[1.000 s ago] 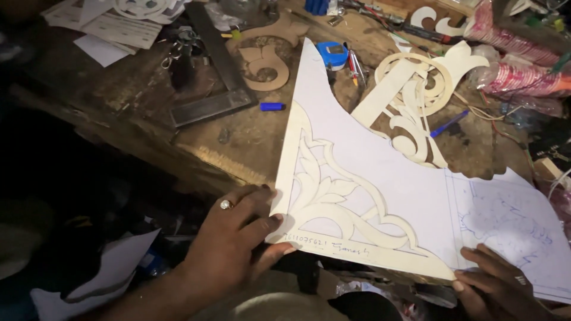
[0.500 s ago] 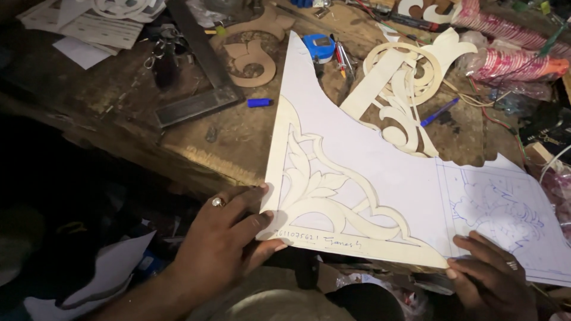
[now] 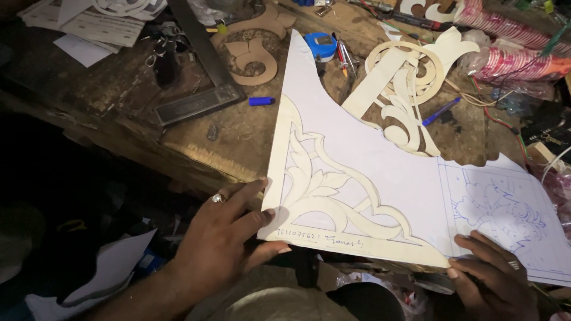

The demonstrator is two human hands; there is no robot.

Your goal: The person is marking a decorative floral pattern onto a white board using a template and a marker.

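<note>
My left hand (image 3: 223, 238), with a ring on one finger, grips the lower left corner of a cream carved corner template (image 3: 315, 196) with leaf and scroll cut-outs. The template lies on a large white paper sheet (image 3: 380, 154) cut to the same curved outline. My right hand (image 3: 488, 276) presses the sheet and the template's lower right tip. To the right, the paper carries a blue pen drawing of an ornament (image 3: 499, 211). Both pieces overhang the front edge of a worn wooden workbench (image 3: 238, 128).
Another cream scrollwork cut-out (image 3: 410, 80) lies behind the sheet. A blue tape measure (image 3: 321, 44), a blue pen (image 3: 441, 111), a small blue cap (image 3: 262, 101), a metal square (image 3: 199, 65), brown scroll pieces (image 3: 256, 56), papers (image 3: 101, 24) and pink bundles (image 3: 511, 59) crowd the bench.
The view has shifted slightly, so template and sheet sit a little further left in the picture. Both hands keep their hold on the lower edge; my right hand shows more fully.
</note>
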